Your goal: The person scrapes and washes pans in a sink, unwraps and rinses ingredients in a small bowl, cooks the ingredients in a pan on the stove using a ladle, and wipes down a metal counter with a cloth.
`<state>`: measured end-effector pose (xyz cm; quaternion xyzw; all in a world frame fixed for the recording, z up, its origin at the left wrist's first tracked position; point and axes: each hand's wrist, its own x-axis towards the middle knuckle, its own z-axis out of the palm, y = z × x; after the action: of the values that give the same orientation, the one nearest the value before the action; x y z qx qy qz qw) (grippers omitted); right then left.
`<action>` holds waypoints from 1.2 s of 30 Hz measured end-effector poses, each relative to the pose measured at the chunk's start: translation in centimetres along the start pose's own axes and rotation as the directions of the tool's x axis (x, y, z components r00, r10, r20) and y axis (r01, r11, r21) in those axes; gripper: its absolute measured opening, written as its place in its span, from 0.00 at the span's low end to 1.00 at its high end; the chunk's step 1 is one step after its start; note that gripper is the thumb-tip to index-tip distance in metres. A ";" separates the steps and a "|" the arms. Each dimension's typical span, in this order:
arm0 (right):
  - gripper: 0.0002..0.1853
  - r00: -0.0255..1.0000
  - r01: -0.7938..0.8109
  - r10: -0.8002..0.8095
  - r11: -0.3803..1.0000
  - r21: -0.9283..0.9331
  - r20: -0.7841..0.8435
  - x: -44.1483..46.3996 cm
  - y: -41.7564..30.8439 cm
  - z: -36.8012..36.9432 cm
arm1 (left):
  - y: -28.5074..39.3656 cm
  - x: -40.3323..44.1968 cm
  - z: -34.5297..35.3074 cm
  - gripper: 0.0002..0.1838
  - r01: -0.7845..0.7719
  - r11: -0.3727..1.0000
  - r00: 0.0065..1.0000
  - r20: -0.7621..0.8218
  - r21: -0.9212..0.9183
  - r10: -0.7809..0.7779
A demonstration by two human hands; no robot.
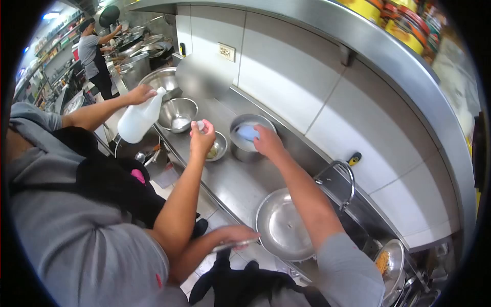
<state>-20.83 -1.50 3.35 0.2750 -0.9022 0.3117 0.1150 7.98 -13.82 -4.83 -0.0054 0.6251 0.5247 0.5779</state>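
My right hand (267, 142) reaches over a deep steel pot (245, 152) on the counter. Its fingers are closed on the edge of a light blue plastic piece (247, 133) inside the pot; I cannot make out its exact kind. Lower down, in front of the counter edge, my left hand (238, 235) grips a thin flat object (232, 246) seen nearly edge-on. Beside the pot stands a small steel bowl (221, 147) with pale greenish bits in it, partly behind a co-worker's forearm.
At my left a co-worker holds a white plastic jug (140, 120) and a small white cap (200, 125). Steel bowls (177, 113) line the counter. A wide steel basin (285, 225) sits near the curved faucet (349, 187). A metal shelf (317, 28) overhangs. Another person (94, 56) stands farther back.
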 end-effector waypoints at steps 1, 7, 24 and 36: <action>0.24 0.993 0.020 -0.001 0.988 -0.153 0.120 2.9 0.9 1.8 | 0.0 0.0 0.0 0.27 -0.003 1.000 1.000 -0.012 -0.003 0.003; 0.40 0.876 0.013 0.193 0.906 -0.423 0.441 6.9 1.6 7.0 | -1.7 -0.1 0.7 0.23 0.001 0.924 0.982 0.176 -0.381 0.071; 0.27 0.821 -0.438 0.496 0.864 0.247 -0.281 -23.8 0.0 -5.8 | 1.7 -0.2 4.0 0.12 -0.036 0.857 0.999 -0.017 -0.514 0.031; 0.12 0.969 -0.078 0.122 0.976 -0.203 0.216 -32.6 2.2 -2.4 | 1.9 0.4 7.0 0.09 -0.076 0.907 0.992 -0.120 -0.415 0.028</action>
<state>4.83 15.27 -8.26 0.2505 -0.9481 0.1949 0.0212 11.65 -8.10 -2.35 -0.1420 0.5293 0.6604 0.5133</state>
